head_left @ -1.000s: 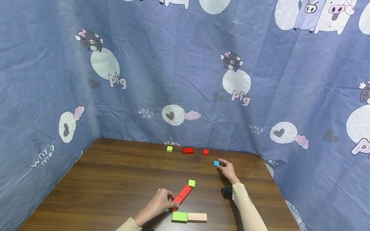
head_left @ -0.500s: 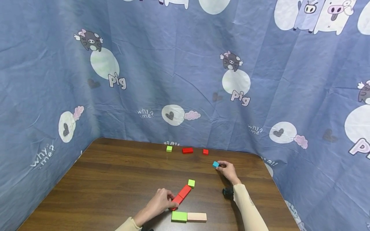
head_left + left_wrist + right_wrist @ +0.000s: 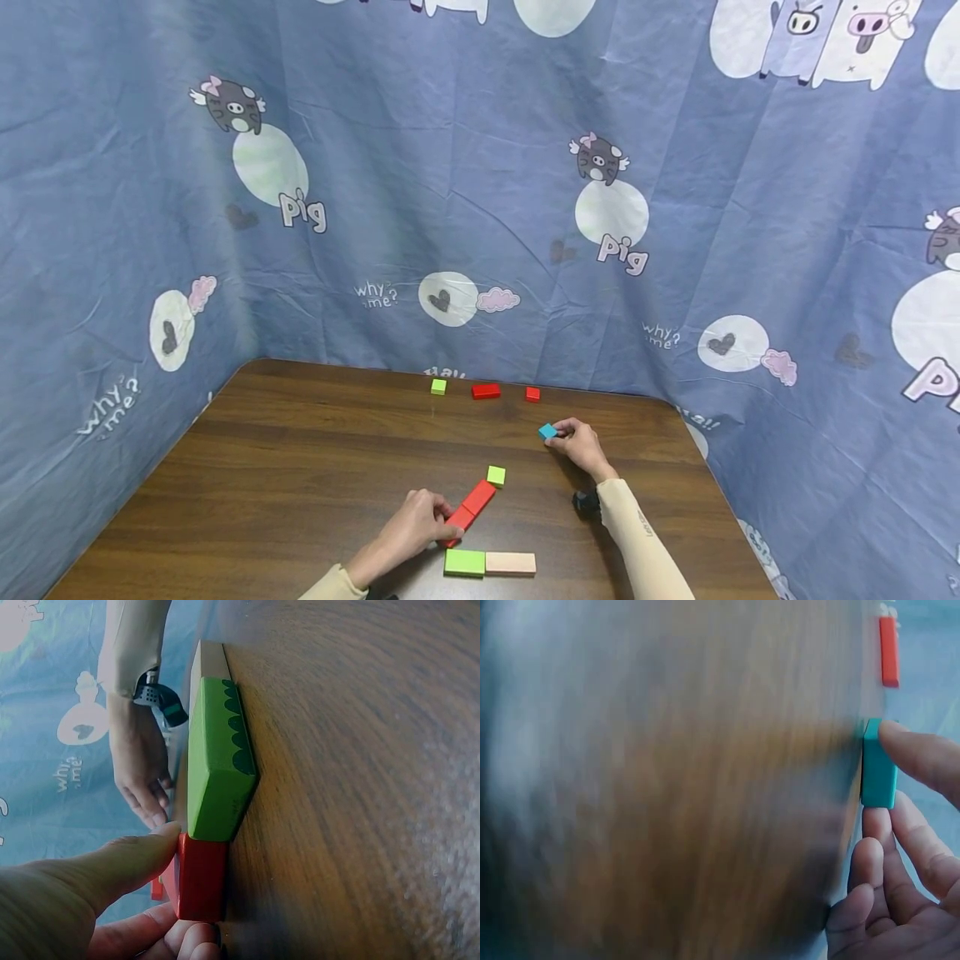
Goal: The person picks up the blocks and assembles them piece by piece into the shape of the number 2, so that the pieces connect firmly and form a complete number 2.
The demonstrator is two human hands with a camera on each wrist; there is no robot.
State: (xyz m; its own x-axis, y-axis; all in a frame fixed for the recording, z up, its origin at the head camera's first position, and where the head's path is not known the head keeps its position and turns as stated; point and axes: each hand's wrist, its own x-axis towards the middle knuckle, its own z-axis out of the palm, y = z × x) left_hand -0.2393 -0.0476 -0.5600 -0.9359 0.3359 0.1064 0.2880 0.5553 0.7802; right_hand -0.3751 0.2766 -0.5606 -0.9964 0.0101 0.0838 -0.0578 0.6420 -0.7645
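Observation:
My left hand (image 3: 411, 527) pinches the nearer of two red blocks (image 3: 458, 520), thumb on one side and fingers on the other. The second red block (image 3: 479, 496) continues the line end to end, slanting away to a lime-green cube (image 3: 496, 477). Between thumb and fingertips, my right hand (image 3: 583, 448) holds a small blue block (image 3: 547, 432), which looks teal (image 3: 880, 765) in the right wrist view. Whether this block touches the tabletop is hard to tell. Close in front of the left hand lie a green block (image 3: 464, 563) and a pale wooden block (image 3: 511, 564), end to end.
Along the back edge of the brown wooden table (image 3: 315, 450) sit a lime cube (image 3: 438, 387), a red block (image 3: 486, 391) and a red cube (image 3: 532, 394). A blue patterned cloth (image 3: 465, 208) hangs behind and beside the table.
My right hand has taken hold of the blue block, turned it and shifted it left and slightly nearer. The left hand stays in place on the red block.

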